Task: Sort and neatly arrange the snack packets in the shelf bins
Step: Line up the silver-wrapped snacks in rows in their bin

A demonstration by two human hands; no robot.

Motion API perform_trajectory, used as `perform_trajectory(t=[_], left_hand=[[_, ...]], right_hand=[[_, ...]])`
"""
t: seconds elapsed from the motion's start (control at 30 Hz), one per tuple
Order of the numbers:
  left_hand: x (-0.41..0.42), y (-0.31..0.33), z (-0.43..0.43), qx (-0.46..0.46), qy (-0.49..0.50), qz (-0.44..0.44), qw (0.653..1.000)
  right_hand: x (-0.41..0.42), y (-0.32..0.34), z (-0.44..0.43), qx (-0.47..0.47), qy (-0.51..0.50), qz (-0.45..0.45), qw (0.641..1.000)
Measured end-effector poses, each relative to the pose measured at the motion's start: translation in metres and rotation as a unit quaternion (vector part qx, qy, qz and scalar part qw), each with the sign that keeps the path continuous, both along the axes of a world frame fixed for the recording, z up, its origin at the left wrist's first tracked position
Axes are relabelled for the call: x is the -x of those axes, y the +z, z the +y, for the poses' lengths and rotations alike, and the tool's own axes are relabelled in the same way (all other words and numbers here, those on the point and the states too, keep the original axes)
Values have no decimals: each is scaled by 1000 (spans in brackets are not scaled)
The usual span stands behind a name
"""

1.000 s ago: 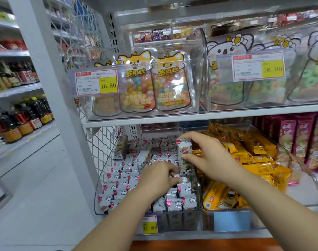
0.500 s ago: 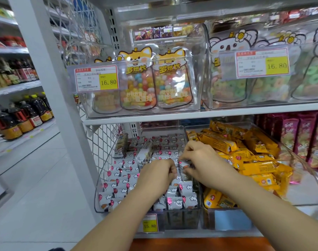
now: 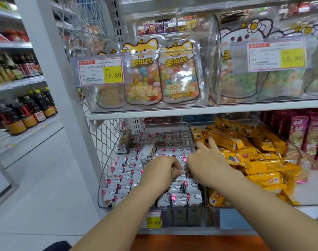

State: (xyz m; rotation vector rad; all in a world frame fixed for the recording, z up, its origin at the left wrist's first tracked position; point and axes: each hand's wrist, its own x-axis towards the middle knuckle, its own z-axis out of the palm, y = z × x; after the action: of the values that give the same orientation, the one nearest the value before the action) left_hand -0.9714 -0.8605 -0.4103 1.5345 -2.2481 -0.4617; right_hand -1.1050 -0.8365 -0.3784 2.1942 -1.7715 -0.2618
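A clear bin point(image 3: 104, 178) on the lower shelf holds rows of white snack packets point(image 3: 126, 172) printed with pink balloons. My left hand point(image 3: 161, 172) is down in the right-hand row with its fingers curled on the packets there. My right hand point(image 3: 207, 164) is close beside it, almost touching. Its thumb and lower fingers pinch a white packet down in the row, while its index and middle fingers point up. One white packet point(image 3: 148, 149) lies askew on top of the rows. Another one point(image 3: 124, 141) leans against the bin's back left wall.
A second clear bin point(image 3: 310, 189) to the right holds a loose heap of yellow snack packets point(image 3: 263, 165). Pink packs point(image 3: 312, 133) stand further right. The shelf above point(image 3: 190, 110) carries clear bins of candy pouches. Bottles line the shelves on the left.
My right hand held a white packet upright above the row, then pushed it down between the others. Both hands are now low in the row, closer together.
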Motion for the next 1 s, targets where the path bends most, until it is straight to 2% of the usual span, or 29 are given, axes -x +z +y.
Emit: perform_trajectory(t=[0.07, 0.13, 0.23, 0.3, 0.33, 0.43, 0.5, 0.6, 0.7, 0.8, 0.83, 0.87, 0.93, 0.97, 1.0], left_hand=[[-4, 1, 3, 1, -10, 13, 1000], [-13, 3, 7, 41, -9, 44, 998], [-28, 7, 14, 181, 45, 83, 979], [-36, 7, 11, 246, 105, 74, 961], [-38, 5, 7, 237, 135, 52, 961], [-40, 0, -7, 114, 176, -13, 978], [-39, 0, -10, 84, 176, 16, 981], [-40, 8, -3, 134, 154, 104, 973], [-36, 17, 17, 110, 69, 234, 963], [-26, 21, 36, 21, -15, 316, 949], [-23, 21, 39, -4, -32, 325, 945], [-20, 21, 40, -24, -44, 330, 943], [-16, 21, 38, -40, -60, 325, 943], [-15, 21, 35, -41, -59, 319, 945], [-15, 21, 34, -42, -50, 310, 948]], right_hand=[[3, -2, 0, -10, 9, -25, 1000], [6, -1, 5, -5, 23, -86, 996], [12, 5, 12, 43, 54, -200, 977], [15, 7, 16, 77, 69, -260, 960], [18, 7, 17, 92, 74, -282, 952], [22, 4, 20, 97, 85, -332, 935], [24, 1, 20, 78, 83, -349, 930], [27, 0, 16, 78, 81, -402, 909], [31, 8, 15, 58, 73, -530, 843], [32, 14, 16, -44, 83, -689, 719], [32, 15, 16, -62, 90, -719, 686], [32, 15, 16, -67, 91, -734, 670], [32, 17, 20, -48, 97, -741, 663], [31, 19, 22, -22, 106, -728, 677], [32, 21, 25, 16, 119, -697, 707]])
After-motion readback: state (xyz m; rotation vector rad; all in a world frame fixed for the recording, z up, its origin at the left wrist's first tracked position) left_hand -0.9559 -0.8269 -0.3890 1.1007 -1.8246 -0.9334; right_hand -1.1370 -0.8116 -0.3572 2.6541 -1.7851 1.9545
